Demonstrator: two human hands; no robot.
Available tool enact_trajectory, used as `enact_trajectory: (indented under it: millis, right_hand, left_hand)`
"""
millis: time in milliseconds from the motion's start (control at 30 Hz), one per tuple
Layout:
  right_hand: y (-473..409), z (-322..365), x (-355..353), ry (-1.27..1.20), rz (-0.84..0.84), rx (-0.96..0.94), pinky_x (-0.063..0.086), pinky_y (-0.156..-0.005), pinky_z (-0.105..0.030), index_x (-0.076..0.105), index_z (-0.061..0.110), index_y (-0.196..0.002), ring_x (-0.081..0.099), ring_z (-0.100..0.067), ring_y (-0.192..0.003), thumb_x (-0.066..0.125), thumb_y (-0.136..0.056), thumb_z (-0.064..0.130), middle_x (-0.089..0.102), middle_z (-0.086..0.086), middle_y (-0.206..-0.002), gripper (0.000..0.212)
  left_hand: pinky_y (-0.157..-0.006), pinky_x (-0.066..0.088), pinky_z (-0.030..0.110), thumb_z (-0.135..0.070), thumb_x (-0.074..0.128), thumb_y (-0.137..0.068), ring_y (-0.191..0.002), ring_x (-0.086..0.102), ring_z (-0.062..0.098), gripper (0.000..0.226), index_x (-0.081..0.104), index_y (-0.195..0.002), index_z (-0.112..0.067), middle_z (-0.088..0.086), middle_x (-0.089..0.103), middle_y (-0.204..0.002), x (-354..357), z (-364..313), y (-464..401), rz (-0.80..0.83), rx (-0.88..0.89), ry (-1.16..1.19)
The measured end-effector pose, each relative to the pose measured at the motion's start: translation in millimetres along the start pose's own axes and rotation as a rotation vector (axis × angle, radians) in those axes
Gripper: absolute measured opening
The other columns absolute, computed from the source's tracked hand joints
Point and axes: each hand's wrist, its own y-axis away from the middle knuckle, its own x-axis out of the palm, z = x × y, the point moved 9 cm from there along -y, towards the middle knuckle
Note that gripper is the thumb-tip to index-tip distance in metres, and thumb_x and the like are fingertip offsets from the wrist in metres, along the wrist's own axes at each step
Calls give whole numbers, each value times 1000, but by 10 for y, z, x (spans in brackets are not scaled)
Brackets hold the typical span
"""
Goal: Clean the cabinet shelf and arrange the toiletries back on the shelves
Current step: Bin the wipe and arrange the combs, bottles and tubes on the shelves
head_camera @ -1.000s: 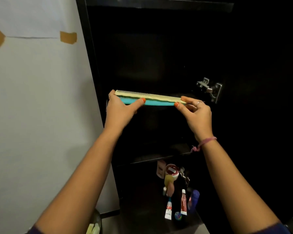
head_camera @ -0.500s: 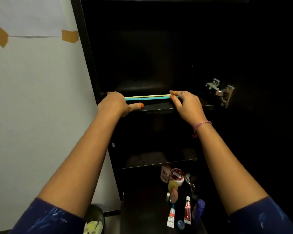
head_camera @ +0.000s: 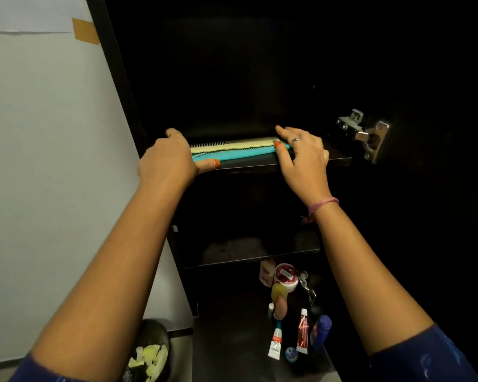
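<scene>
A: How much room is there on the upper shelf (head_camera: 315,160)?

B: The two combs lie lengthwise near its front edge, the cream comb (head_camera: 232,145) just behind the teal comb (head_camera: 232,154), touching side by side. The dark space behind and above them looks open. To the right, bare shelf runs toward the metal door hinge (head_camera: 366,133). The cabinet's left side panel (head_camera: 113,78) stands just beside the left hand (head_camera: 167,161).

A: And lower down?

B: The middle shelf (head_camera: 246,250) looks bare. Below it the toiletries stand and lie in a cluster: a red-lidded jar (head_camera: 286,277), a small white tube (head_camera: 275,343), a red tube (head_camera: 302,336) and a blue bottle (head_camera: 321,330).

A: What changed from half a second ago?

B: Then the combs showed almost edge-on as a thin stripe between the hands. Now their teeth and flat faces show on the shelf, and the right hand (head_camera: 304,158) has loosened.

A: The hands now?

B: The left is curled over the combs' left ends, thumb stretched along the front of the teal comb, touching it. The right is spread fairly wide, its thumb tip on the combs' right end, its fingers lifted above the shelf. Whether either still grips anything I cannot tell.
</scene>
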Motion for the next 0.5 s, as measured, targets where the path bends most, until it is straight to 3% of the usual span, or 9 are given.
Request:
enact_trajectory:
  millis: [100, 233, 333, 500]
  right_hand:
    - [117, -1, -227, -266, -175, -38, 42, -100, -26, 63, 18, -117, 52, -11, -115, 54, -92, 17, 59, 2, -119, 27]
    - [442, -172, -460, -444, -341, 31, 49, -87, -17, 65, 14, -108, 58, -3, -103, 55, -90, 8, 60, 3, -108, 21]
    - [829, -548, -446, -556, -401, 222, 53, -86, -29, 64, 19, -107, 63, -11, -98, 56, -91, 12, 65, -1, -106, 19]
    - [1848, -1286, -157, -578, -366, 527, 52, -78, -28, 63, 19, -108, 63, -9, -86, 56, -92, 9, 66, -3, -100, 20]
  left_hand:
    - [-76, 50, 43, -49, 66, -77, -103, 58, 34, 86, 24, -141, -9, 17, 56, -116, -22, -100, 250, -130, 99, 165]
    - [-67, 53, 37, -44, 66, -80, -78, 62, 20, 77, 25, -141, -19, -1, 62, -79, 189, -243, 587, -165, 179, 325]
    - [-67, 48, 29, -41, 65, -82, -77, 57, 9, 67, 33, -138, -23, -9, 54, -78, 574, -321, 826, -122, 221, 434]
    - [-68, 48, 23, -37, 62, -84, -75, 54, 5, 43, 49, -123, -23, -9, 52, -85, 1705, -349, 1194, 144, 186, 554]
